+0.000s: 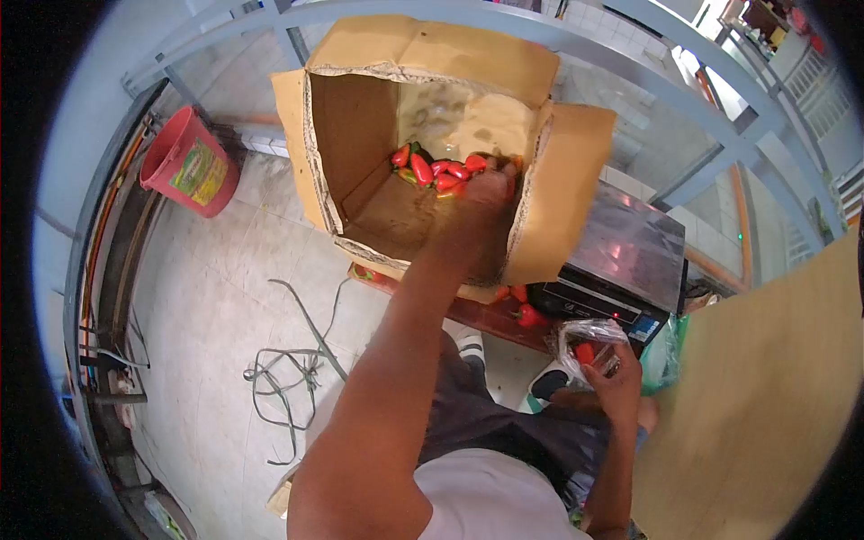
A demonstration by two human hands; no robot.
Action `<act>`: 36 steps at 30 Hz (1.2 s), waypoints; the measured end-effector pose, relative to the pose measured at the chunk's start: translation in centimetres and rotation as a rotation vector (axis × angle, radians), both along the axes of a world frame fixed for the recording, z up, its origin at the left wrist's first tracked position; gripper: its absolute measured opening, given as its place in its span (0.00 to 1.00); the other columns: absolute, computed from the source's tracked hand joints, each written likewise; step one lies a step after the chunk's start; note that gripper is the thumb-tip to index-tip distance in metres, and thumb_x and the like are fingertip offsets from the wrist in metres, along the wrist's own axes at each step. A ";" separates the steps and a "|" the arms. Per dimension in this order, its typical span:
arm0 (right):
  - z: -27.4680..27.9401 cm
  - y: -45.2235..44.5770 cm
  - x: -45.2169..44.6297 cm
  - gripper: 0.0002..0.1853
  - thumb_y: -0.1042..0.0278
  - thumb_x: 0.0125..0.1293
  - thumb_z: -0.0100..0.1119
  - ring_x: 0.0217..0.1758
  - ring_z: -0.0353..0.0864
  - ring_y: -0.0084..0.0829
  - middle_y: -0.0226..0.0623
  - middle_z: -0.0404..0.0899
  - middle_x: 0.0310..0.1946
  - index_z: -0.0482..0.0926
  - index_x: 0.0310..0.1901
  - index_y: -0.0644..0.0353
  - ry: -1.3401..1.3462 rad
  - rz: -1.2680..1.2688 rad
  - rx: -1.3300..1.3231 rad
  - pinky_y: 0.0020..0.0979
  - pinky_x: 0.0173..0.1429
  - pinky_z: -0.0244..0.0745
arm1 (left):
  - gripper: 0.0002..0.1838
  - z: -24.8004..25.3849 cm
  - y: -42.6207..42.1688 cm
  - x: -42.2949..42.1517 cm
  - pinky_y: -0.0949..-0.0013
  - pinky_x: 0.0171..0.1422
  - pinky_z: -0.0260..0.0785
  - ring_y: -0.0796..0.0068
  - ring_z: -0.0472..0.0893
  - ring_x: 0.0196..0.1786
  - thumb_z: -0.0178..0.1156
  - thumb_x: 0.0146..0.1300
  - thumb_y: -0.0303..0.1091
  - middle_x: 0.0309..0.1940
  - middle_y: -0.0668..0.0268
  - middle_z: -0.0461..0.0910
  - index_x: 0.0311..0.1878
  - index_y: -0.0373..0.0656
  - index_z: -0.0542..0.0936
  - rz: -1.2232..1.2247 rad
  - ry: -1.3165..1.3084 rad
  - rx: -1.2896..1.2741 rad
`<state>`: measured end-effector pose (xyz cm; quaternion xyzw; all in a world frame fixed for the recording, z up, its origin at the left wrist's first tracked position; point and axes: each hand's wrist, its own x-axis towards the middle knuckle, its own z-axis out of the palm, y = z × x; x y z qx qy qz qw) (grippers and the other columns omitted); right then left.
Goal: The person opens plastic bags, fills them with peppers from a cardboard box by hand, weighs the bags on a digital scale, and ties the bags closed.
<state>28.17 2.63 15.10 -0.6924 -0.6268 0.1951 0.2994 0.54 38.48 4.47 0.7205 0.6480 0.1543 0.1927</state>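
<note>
My left hand (490, 187) reaches into an open cardboard box (369, 148) tilted toward me. It is at the right end of a small heap of red peppers (421, 169), a few of them green. Shadow and blur hide its fingers, so I cannot see whether they grip a pepper. Lower right, my right hand (619, 373) pinches the rim of a clear plastic bag (605, 335). A red pepper (586, 353) shows inside the bag. More red peppers (529, 315) lie below the box, left of the bag.
A black device with a flat steel top (630, 243) stands right of the box. A red bucket (191, 166) is at the left, and a tangled green strap (292, 378) lies on the tiled floor. A tan board (756, 396) fills the lower right; metal railings run behind the box.
</note>
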 end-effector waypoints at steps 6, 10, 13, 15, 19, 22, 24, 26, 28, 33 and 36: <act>1.6 -0.9 -1.0 0.28 0.74 0.46 0.77 0.50 0.84 0.39 0.45 0.83 0.46 0.79 0.51 0.67 0.072 0.037 -0.011 0.34 0.54 0.77 | 0.20 2.3 -3.3 -5.8 0.67 0.52 0.77 0.71 0.81 0.45 0.73 0.55 0.35 0.41 0.68 0.82 0.49 0.42 0.79 0.082 -0.831 -0.010; 0.6 -1.7 -0.9 0.29 0.72 0.46 0.78 0.50 0.84 0.40 0.45 0.83 0.46 0.79 0.51 0.67 0.121 0.054 0.054 0.35 0.54 0.77 | 0.20 6.2 -8.1 -10.4 0.60 0.46 0.81 0.64 0.84 0.40 0.71 0.55 0.34 0.39 0.62 0.84 0.50 0.42 0.78 0.230 -1.257 -0.532; 0.9 -1.6 -1.0 0.30 0.70 0.45 0.80 0.50 0.84 0.41 0.46 0.83 0.48 0.79 0.52 0.67 0.171 0.048 0.062 0.37 0.55 0.77 | 0.18 11.9 -13.9 -10.9 0.57 0.43 0.84 0.60 0.86 0.37 0.68 0.57 0.34 0.39 0.58 0.85 0.50 0.42 0.78 0.300 -1.358 -0.578; 0.7 -2.0 -0.5 0.31 0.70 0.45 0.80 0.53 0.84 0.42 0.47 0.82 0.51 0.79 0.54 0.66 0.187 0.010 0.044 0.37 0.58 0.77 | 0.20 11.3 -15.5 -12.0 0.58 0.44 0.84 0.58 0.87 0.38 0.67 0.56 0.34 0.38 0.58 0.84 0.52 0.42 0.78 0.165 -1.566 -0.583; -0.3 -2.8 0.0 0.35 0.69 0.45 0.80 0.60 0.81 0.46 0.50 0.80 0.58 0.78 0.58 0.64 0.167 -0.025 0.067 0.38 0.65 0.74 | 0.36 15.9 -24.0 -7.0 0.52 0.54 0.82 0.54 0.86 0.45 0.65 0.49 0.28 0.51 0.50 0.81 0.65 0.46 0.69 -0.134 -1.744 -0.692; 0.4 -3.1 -0.1 0.39 0.70 0.45 0.79 0.65 0.77 0.51 0.53 0.76 0.62 0.75 0.62 0.63 0.145 0.051 0.079 0.41 0.70 0.72 | 0.34 16.6 -28.6 -0.6 0.56 0.49 0.82 0.56 0.86 0.46 0.66 0.49 0.25 0.49 0.55 0.80 0.63 0.47 0.71 -0.213 -1.663 -0.910; 1.3 -3.2 -0.5 0.40 0.71 0.45 0.79 0.66 0.76 0.51 0.53 0.76 0.63 0.74 0.63 0.63 0.153 0.062 0.039 0.42 0.71 0.71 | 0.30 15.4 -29.7 4.2 0.62 0.44 0.80 0.62 0.85 0.42 0.69 0.51 0.27 0.45 0.60 0.80 0.60 0.48 0.73 -0.211 -1.535 -1.017; 1.5 -3.0 -0.1 0.41 0.71 0.44 0.79 0.67 0.76 0.51 0.53 0.76 0.63 0.74 0.64 0.62 0.148 0.073 0.043 0.42 0.71 0.71 | 0.29 12.7 -28.7 7.6 0.66 0.43 0.79 0.67 0.84 0.40 0.71 0.51 0.26 0.43 0.62 0.80 0.57 0.47 0.73 -0.137 -1.411 -1.022; 1.0 -2.6 0.4 0.42 0.71 0.43 0.79 0.67 0.76 0.51 0.53 0.76 0.63 0.73 0.65 0.62 0.132 0.070 0.094 0.43 0.71 0.71 | 0.28 11.7 -28.2 9.6 0.69 0.42 0.77 0.71 0.83 0.39 0.73 0.52 0.25 0.42 0.64 0.80 0.55 0.46 0.73 -0.094 -1.380 -0.988; 0.2 -1.9 0.9 0.39 0.71 0.43 0.79 0.61 0.81 0.49 0.50 0.80 0.58 0.76 0.61 0.63 0.131 -0.078 0.150 0.40 0.64 0.76 | 0.28 12.5 -28.7 12.1 0.68 0.45 0.77 0.73 0.83 0.44 0.73 0.52 0.19 0.43 0.65 0.81 0.55 0.44 0.73 -0.032 -1.426 -0.786; 1.1 -1.4 0.8 0.38 0.70 0.43 0.79 0.61 0.81 0.50 0.52 0.80 0.57 0.76 0.61 0.64 0.210 -0.086 0.125 0.40 0.64 0.76 | 0.27 12.1 -29.1 11.9 0.63 0.37 0.81 0.69 0.83 0.45 0.72 0.55 0.21 0.48 0.65 0.82 0.57 0.47 0.73 -0.094 -1.250 -0.640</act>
